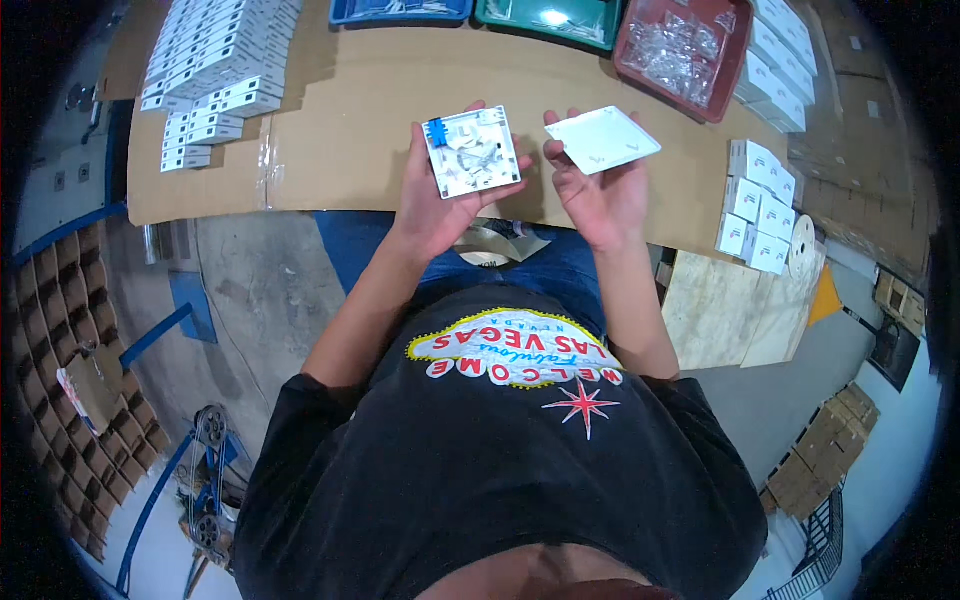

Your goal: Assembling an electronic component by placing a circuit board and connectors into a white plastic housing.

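My left hand (432, 216) holds an open-faced square white plastic box (491, 182), its inner side up. A blue piece (437, 132) sits at the box's upper left corner, and small clear and white parts lie inside it. To the right, my right hand (608, 208) grips a flat white square cover (608, 142), tilted, with the thumb near its lower left edge. The cover and the box are apart, both held above the near part of the cardboard-covered table (350, 110).
Along the far edge stand a blue bin (400, 21), a green bin (545, 38) and a red bin (738, 45), holding small parts, those in the red one in clear bags. Small white cartons are stacked at left (215, 60) and right (765, 215). A white reel (803, 245) is beside the right stack.
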